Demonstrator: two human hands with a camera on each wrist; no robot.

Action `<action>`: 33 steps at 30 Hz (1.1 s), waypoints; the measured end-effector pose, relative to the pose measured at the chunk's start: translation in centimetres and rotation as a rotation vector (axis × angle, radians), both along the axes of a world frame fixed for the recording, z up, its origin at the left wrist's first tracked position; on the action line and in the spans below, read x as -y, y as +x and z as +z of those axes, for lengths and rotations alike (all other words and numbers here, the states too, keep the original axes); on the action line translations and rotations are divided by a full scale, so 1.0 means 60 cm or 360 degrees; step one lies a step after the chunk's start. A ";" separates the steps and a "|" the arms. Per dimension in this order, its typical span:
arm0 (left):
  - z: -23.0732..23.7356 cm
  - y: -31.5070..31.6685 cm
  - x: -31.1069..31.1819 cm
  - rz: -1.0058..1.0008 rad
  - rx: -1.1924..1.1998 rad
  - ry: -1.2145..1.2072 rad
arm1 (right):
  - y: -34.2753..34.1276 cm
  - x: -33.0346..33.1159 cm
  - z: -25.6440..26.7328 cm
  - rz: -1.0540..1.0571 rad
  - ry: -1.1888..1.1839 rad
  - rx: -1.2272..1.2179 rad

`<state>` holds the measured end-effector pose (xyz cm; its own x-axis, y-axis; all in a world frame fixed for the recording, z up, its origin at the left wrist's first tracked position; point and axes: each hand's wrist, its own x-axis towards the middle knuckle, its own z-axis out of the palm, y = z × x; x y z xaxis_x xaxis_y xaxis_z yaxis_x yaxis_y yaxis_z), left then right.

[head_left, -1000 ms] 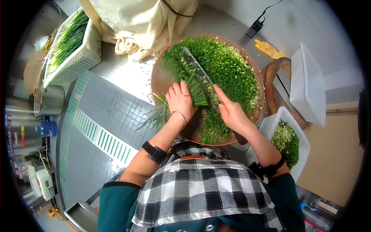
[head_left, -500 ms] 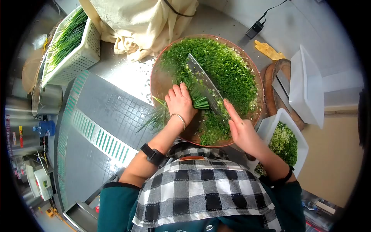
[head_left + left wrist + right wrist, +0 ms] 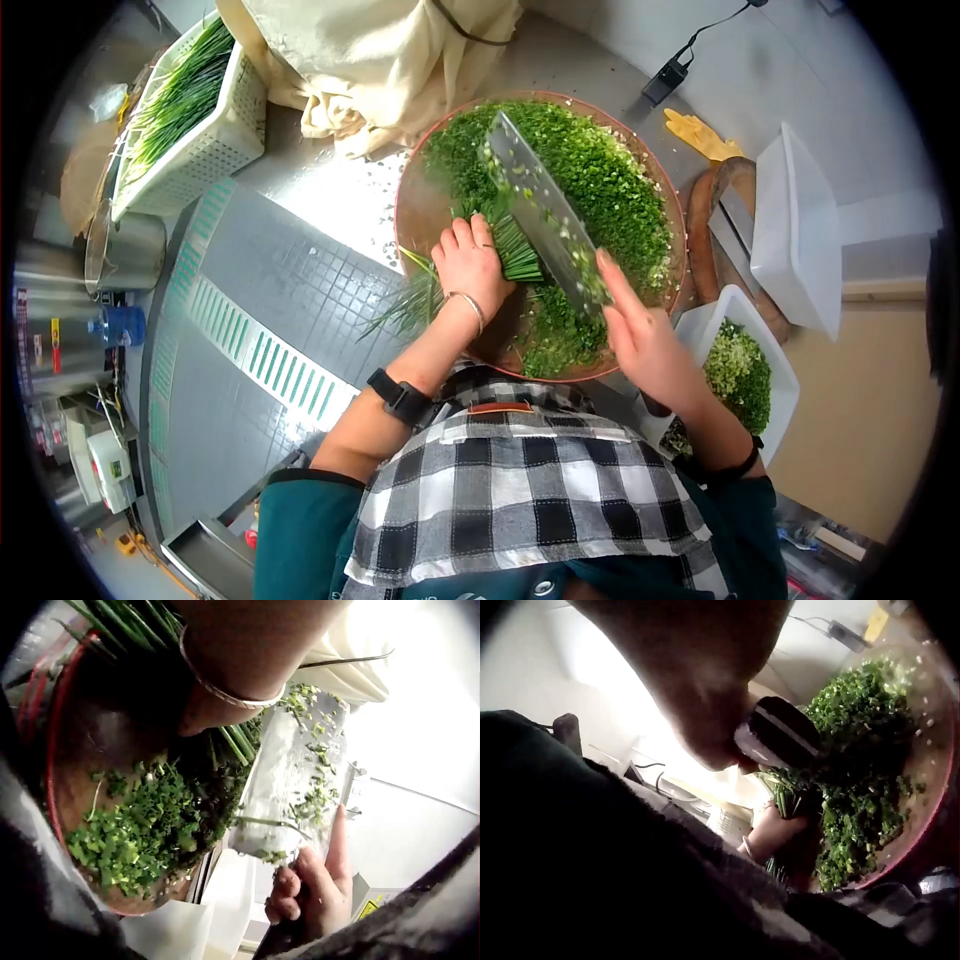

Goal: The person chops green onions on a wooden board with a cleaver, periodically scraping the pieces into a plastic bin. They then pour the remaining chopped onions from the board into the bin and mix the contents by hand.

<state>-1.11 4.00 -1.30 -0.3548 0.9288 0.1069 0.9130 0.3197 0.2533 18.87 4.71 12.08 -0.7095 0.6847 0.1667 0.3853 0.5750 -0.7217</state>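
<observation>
A bunch of scallions [image 3: 517, 250] lies on the round chopping board [image 3: 420, 210], its cut ends facing right. My left hand [image 3: 468, 267] holds the bunch down from above, fingers bent over it. To the right, my right hand [image 3: 650, 335] grips a cleaver [image 3: 545, 205], forefinger stretched along the blade. The cleaver is raised beside the cut ends, green bits stuck to its face; in the left wrist view the blade [image 3: 289, 765] stands up off the board. Chopped scallions [image 3: 610, 185] cover the board's far and right side, with a smaller heap [image 3: 560, 335] near me.
A white tub [image 3: 785, 400] with chopped scallions stands at right, below another white tub [image 3: 795, 230] and a wooden block [image 3: 705, 225]. A yellow glove [image 3: 700, 133] lies behind. At upper left is a white basket [image 3: 225, 140] of whole scallions, beside a draped cloth [image 3: 360, 70].
My right hand has shifted right, lifting the cleaver away from the bunch and tilting its face into view. My left hand stays on the scallions, almost unmoved.
</observation>
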 end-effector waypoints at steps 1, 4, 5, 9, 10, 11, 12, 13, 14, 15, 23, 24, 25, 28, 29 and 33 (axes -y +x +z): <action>0.001 0.001 0.000 -0.0003 0.0004 0.0001 | 0.005 0.010 0.012 -0.0040 -0.0165 0.0177; 0.002 0.000 0.002 -0.0010 0.0011 0.0007 | 0.009 0.006 -0.002 -0.0084 -0.0406 0.0456; 0.001 0.000 0.002 -0.0018 -0.0002 0.0003 | 0.007 -0.004 -0.021 -0.0040 -0.0338 0.0376; 0.000 0.000 0.000 -0.0030 0.0010 0.0025 | -0.055 -0.055 -0.134 -0.0055 -0.0205 0.0343; 0.000 0.000 -0.001 -0.0027 0.0008 0.0027 | -0.064 -0.063 -0.131 -0.0052 -0.0202 0.0341; -0.002 -0.003 -0.001 -0.0025 0.0004 0.0067 | -0.072 -0.068 -0.124 -0.0056 -0.0235 0.0443; -0.006 -0.003 0.005 -0.0037 0.0002 0.0096 | -0.076 -0.069 -0.119 -0.0072 -0.0279 0.0546; -0.012 0.004 0.015 -0.0049 0.0003 0.0101 | -0.061 -0.079 -0.108 -0.0062 -0.0322 0.0512; -0.021 0.001 0.018 -0.0014 -0.0090 0.0252 | -0.053 -0.074 -0.103 -0.0079 -0.0218 0.0443; -0.026 -0.003 0.023 0.0024 -0.0184 0.0389 | -0.047 -0.060 -0.083 -0.0109 -0.0235 0.0369; 0.001 -0.005 0.023 0.0004 0.0098 0.0007 | 0.012 0.008 -0.021 0.0006 -0.0194 0.0309; 0.004 -0.005 0.022 -0.0006 0.0131 -0.0010 | 0.006 0.001 -0.028 0.0004 -0.0196 0.0311; 0.007 -0.006 0.020 -0.0005 0.0135 -0.0010 | -0.006 -0.011 -0.041 0.0013 -0.0180 0.0324; 0.007 -0.007 0.019 0.0012 0.0153 -0.0049 | -0.076 -0.054 -0.086 -0.0079 -0.0301 0.0812; 0.007 -0.009 0.020 -0.0001 0.0149 -0.0017 | -0.097 -0.063 -0.096 -0.0060 -0.0243 0.0772; -0.002 -0.012 0.023 -0.0026 0.0114 0.0103 | -0.081 -0.089 -0.126 0.0000 -0.0163 0.0400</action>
